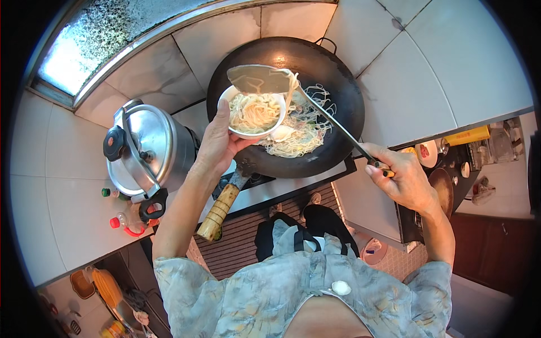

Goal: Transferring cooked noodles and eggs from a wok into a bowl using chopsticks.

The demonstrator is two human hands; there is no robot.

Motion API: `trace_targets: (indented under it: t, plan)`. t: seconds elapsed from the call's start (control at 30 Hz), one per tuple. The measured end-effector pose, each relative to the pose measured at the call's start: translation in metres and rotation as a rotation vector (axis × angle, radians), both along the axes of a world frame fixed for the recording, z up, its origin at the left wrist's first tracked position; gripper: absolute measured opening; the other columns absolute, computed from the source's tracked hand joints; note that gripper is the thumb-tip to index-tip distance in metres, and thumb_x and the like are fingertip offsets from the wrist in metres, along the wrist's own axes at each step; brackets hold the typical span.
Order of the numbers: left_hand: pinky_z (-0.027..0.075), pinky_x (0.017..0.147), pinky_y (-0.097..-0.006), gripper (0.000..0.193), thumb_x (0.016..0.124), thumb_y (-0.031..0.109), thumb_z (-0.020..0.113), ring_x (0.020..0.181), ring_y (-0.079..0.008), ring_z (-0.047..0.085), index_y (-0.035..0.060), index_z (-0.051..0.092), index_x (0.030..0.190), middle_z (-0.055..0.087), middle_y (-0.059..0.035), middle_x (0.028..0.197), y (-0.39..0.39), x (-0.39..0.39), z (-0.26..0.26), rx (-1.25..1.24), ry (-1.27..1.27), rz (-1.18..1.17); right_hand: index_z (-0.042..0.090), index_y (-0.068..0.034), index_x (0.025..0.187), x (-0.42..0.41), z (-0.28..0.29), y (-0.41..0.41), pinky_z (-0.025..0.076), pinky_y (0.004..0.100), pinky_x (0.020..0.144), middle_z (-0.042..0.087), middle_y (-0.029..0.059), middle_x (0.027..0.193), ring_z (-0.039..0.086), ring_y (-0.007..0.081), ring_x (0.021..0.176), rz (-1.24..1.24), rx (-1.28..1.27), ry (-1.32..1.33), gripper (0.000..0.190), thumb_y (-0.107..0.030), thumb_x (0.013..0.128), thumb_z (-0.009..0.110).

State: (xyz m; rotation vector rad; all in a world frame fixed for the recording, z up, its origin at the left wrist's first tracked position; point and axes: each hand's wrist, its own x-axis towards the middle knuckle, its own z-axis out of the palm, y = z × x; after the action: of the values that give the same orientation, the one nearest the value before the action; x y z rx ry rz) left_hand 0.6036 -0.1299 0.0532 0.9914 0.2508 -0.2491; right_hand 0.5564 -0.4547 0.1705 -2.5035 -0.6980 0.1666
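Note:
A white bowl full of noodles is held by my left hand over the left side of a large dark wok. My right hand grips the wooden end of a metal wok spatula; its blade is tilted above the bowl's far rim, with noodle strands hanging from it near the shaft. In the wok lie more noodles in broth, and a whitish piece, perhaps egg, close to the bowl. The wok's wooden handle points toward me on the left.
A metal pressure cooker stands left of the wok. Bottles, one a clear bottle with a red cap, are below it. Tiled walls rise behind the stove. A counter at right holds a bowl, a brown pan lid and jars.

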Motion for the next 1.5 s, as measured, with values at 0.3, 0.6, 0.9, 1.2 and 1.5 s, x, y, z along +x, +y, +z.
trace_targets:
  t: [0.3, 0.6, 0.9, 1.2, 1.5]
  plan:
    - [0.058, 0.082, -0.0386, 0.066, 0.094, 0.054, 0.044, 0.104, -0.0262, 0.064, -0.0015, 0.042, 0.131, 0.059, -0.0173, 0.119, 0.003, 0.001, -0.011, -0.011, 0.051, 0.017, 0.055, -0.002, 0.124, 0.008, 0.003, -0.021, 0.034, 0.0195, 0.046, 0.052, -0.0005, 0.065, 0.042, 0.0055, 0.048, -0.271, 0.571, 0.742, 0.035, -0.017, 0.093, 0.052]
    - [0.06, 0.078, -0.0363, 0.061, 0.096, 0.049, 0.043, 0.106, -0.0259, 0.063, -0.0001, 0.04, 0.133, 0.058, -0.0158, 0.122, 0.019, -0.007, -0.015, 0.014, -0.035, 0.072, 0.059, -0.003, 0.12, 0.031, -0.032, -0.04, 0.041, 0.0256, 0.049, 0.056, 0.0035, 0.065, 0.049, 0.0096, 0.051, -0.455, 0.232, 0.565, 0.035, -0.022, 0.091, 0.056]
    - [0.055, 0.089, -0.0449, 0.063, 0.096, 0.052, 0.039, 0.114, -0.0281, 0.058, 0.0032, 0.037, 0.137, 0.052, -0.0156, 0.13, 0.029, -0.022, -0.003, 0.025, -0.053, 0.105, 0.062, -0.013, 0.107, 0.022, -0.113, -0.033, 0.052, 0.0441, 0.062, 0.066, 0.0113, 0.077, 0.066, 0.0305, 0.072, -0.156, -0.306, -0.132, 0.029, -0.02, 0.079, 0.067]
    - [0.056, 0.086, -0.0459, 0.065, 0.096, 0.055, 0.037, 0.113, -0.0296, 0.058, 0.007, 0.035, 0.139, 0.052, -0.0145, 0.132, 0.038, -0.043, 0.005, 0.023, -0.033, 0.178, 0.058, -0.012, 0.107, 0.004, -0.141, -0.02, 0.051, 0.0391, 0.061, 0.06, 0.0086, 0.077, 0.062, 0.027, 0.077, -0.163, -0.408, -0.244, 0.032, -0.021, 0.079, 0.069]
    - [0.054, 0.088, -0.0473, 0.065, 0.095, 0.055, 0.038, 0.116, -0.0294, 0.056, 0.0063, 0.036, 0.139, 0.051, -0.0146, 0.133, 0.043, -0.052, 0.009, 0.029, -0.027, 0.205, 0.062, -0.008, 0.109, -0.005, -0.08, -0.031, 0.052, 0.0406, 0.072, 0.068, 0.0111, 0.093, 0.063, 0.0314, 0.09, -0.291, -0.368, -0.105, 0.025, -0.02, 0.087, 0.062]
